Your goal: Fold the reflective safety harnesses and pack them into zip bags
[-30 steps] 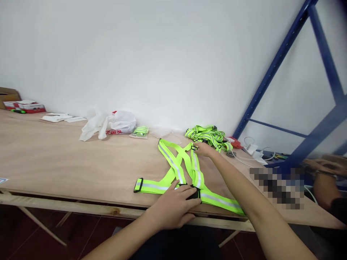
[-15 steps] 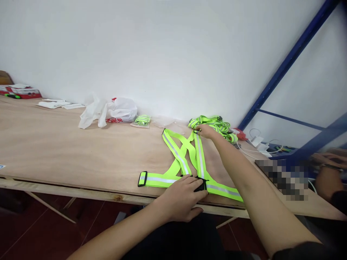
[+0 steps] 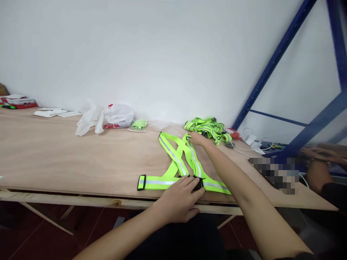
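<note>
A neon-yellow reflective vest harness (image 3: 173,157) with grey stripes lies spread out near the table's front edge, its straps crossing in the middle. My left hand (image 3: 181,198) rests flat over the front of its waist strap, fingers stretched out, partly covering a black buckle (image 3: 199,183). At the far end of the right shoulder strap, by a small black slider, my right hand (image 3: 196,138) pinches the webbing; its fingertips are partly hidden. A black slider (image 3: 141,182) sits at the waist strap's left end. My right forearm hides the other end.
Behind my right hand lies a heap of similar harnesses (image 3: 207,126). A packed harness (image 3: 139,125), a white plastic bag (image 3: 119,115), papers (image 3: 51,112) and a red box (image 3: 18,102) line the wall. Blue shelving (image 3: 271,65) stands right, beside another person's arm (image 3: 320,173).
My right hand has drawn the top of the right shoulder strap slightly left, towards the other shoulder strap. My left hand stays on the waist strap. The view has shifted slightly.
</note>
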Demonstrator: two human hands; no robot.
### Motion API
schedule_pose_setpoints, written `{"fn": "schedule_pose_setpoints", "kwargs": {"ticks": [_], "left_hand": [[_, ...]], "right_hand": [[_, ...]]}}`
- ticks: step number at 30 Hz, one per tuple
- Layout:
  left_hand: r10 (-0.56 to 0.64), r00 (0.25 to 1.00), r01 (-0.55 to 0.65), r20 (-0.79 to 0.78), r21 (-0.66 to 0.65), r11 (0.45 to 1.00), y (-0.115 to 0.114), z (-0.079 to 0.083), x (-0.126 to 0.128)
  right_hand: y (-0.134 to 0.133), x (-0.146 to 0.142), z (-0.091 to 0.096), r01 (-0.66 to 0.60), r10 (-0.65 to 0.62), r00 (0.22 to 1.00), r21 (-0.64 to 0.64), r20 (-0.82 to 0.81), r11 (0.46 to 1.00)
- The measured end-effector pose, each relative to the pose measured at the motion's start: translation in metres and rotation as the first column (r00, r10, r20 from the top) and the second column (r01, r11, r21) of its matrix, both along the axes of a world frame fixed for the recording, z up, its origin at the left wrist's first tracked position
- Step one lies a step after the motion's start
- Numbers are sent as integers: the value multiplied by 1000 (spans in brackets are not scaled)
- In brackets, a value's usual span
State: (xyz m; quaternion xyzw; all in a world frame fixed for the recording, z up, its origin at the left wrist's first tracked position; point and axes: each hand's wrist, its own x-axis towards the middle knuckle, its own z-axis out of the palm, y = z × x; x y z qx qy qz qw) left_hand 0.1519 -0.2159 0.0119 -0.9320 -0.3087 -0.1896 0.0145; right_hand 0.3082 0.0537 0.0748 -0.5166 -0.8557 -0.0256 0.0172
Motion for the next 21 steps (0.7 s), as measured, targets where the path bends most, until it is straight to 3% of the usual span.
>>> {"fn": "schedule_pose_setpoints", "kwargs": {"ticks": [5,7,10,13,15,18,21], "left_hand": [[-9,1000,9,-11,-16,1000,0,5,10],[-2,1000,3,27,-32,999,1,20,8],[87,990,-82,111,-47,995,14,54,-11],[336,933,-329,131,-72,942,56,86,-42],[530,844,-515,82,-147,844,96,95,-61],[613,787,-593,66,-189,783,156,87,-82],[633,772,-606,66,-226,763,195,65,-95]], "right_hand": [[-53,14,14,-80,99,981,118,-168,990],[-84,20,9,-126,159,964,162,-214,979],[-136,29,-9,-226,289,900,218,-326,949],[-186,34,-28,-321,397,822,243,-409,915],[-213,36,-38,-324,380,845,205,-377,924],[-235,39,-47,-306,326,887,111,-326,945],[-239,42,-51,-300,294,899,31,-325,953]]}}
